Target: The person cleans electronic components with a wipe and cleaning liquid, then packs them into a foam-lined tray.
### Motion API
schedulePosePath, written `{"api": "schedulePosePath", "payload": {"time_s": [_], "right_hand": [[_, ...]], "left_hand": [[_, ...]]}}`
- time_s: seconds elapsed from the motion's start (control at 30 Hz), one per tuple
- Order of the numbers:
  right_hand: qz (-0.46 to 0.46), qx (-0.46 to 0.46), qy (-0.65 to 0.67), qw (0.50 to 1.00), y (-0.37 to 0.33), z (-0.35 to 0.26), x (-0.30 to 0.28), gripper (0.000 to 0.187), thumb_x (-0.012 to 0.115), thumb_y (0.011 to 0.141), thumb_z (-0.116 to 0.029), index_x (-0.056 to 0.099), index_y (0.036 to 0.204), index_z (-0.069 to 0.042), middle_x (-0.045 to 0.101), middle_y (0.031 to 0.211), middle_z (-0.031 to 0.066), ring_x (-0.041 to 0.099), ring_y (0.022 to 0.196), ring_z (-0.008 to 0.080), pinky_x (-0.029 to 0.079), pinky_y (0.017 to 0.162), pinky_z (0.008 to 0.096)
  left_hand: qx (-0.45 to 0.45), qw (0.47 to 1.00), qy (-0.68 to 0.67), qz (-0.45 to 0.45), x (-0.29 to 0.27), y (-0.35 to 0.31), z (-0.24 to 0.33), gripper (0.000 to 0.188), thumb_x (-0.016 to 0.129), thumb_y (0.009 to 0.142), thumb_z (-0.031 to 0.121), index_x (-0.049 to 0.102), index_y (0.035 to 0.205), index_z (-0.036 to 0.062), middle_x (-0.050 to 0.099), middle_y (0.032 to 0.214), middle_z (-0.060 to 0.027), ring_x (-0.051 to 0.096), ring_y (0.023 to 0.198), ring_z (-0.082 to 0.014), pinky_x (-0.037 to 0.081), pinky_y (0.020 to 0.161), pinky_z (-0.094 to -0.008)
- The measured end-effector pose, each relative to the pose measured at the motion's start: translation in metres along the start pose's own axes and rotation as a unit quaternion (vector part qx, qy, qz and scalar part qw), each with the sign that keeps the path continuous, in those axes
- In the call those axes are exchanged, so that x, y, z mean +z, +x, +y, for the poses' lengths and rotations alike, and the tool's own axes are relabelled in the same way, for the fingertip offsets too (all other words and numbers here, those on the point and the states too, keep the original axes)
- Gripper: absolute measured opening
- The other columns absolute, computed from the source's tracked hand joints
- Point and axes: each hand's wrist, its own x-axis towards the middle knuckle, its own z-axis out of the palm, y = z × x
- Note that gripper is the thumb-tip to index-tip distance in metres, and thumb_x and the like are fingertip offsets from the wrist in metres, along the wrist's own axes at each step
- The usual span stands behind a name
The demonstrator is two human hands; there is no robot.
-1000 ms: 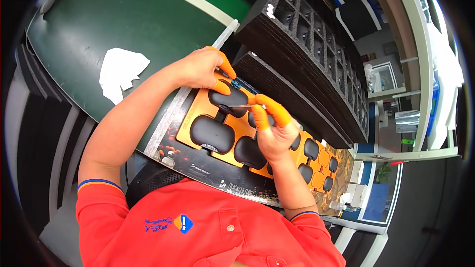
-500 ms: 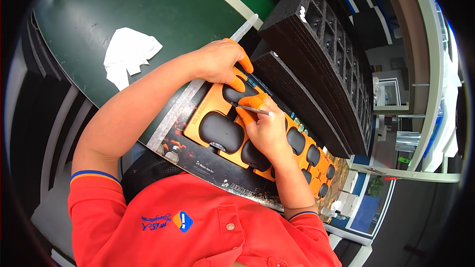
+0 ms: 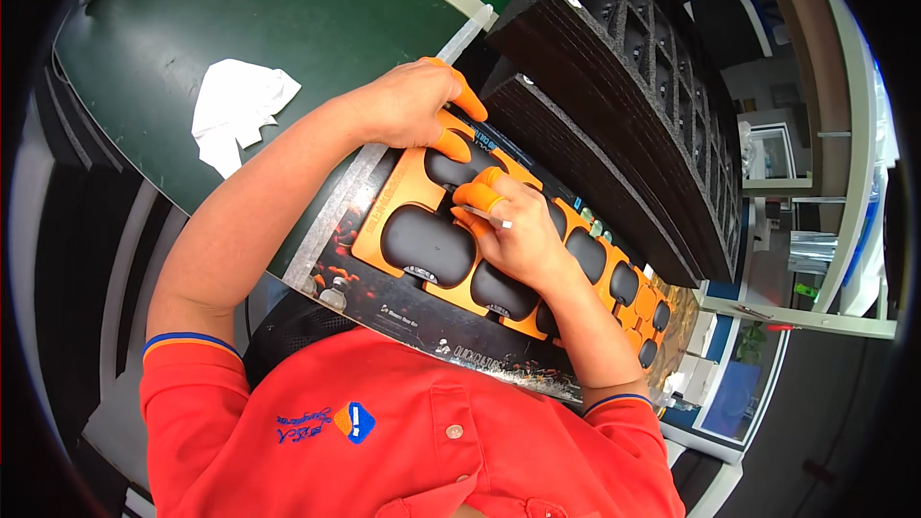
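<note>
Orange finger covers are on several fingers of both my hands. My left hand (image 3: 408, 105) rests at the far left corner of an orange holder (image 3: 391, 189), thumb and forefinger spread; the thumb touches a black rounded piece (image 3: 446, 169) seated there. Just right of the thumb, my right hand (image 3: 513, 230) pinches a slim metal tool (image 3: 494, 220) whose pale end sticks out. Its working tip is hidden by my fingers, near that piece's edge. A larger black rounded piece (image 3: 427, 245) sits in the holder on the near side, with another (image 3: 504, 291) beside it.
The orange holders lie on a dark printed mat (image 3: 384, 302) on a green table (image 3: 317, 0). A crumpled white cloth (image 3: 240, 110) is at the left. Stacked black foam trays (image 3: 595, 77) with compartments stand close behind the holders. More black pieces (image 3: 624, 283) fill the holders rightward.
My right fingers have curled in more and the tool has turned, so less of it shows. My left hand keeps its place on the holder. The whole view has shifted slightly.
</note>
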Motion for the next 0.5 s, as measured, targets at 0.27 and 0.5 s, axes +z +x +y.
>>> {"api": "schedulePosePath", "payload": {"time_s": [0.27, 0.5], "right_hand": [[0.287, 0.347, 0.326, 0.831, -0.075, 0.008, -0.033, 0.014, 0.067, 0.073, 0.004, 0.063, 0.087, 0.001, 0.060, 0.078, 0.0077, 0.060, 0.067, 0.0195, 0.046, 0.057, 0.0307], [0.210, 0.082, 0.003, 0.974, -0.086, 0.013, -0.020, 0.017, 0.070, 0.068, 0.006, 0.064, 0.083, -0.001, 0.060, 0.079, 0.0103, 0.058, 0.065, 0.0212, 0.047, 0.057, 0.0291]], "left_hand": [[0.068, 0.996, 0.042, 0.045, 0.008, -0.005, 0.029, 0.029, 0.071, 0.071, 0.018, 0.067, 0.096, 0.0033, 0.062, 0.103, -0.0116, 0.053, 0.099, -0.0268, 0.042, 0.086, -0.0354], [0.219, 0.973, 0.066, 0.015, 0.071, 0.001, 0.051, 0.029, 0.068, 0.075, 0.022, 0.067, 0.099, 0.0080, 0.060, 0.108, -0.0080, 0.052, 0.100, -0.0241, 0.038, 0.089, -0.0369]]}}
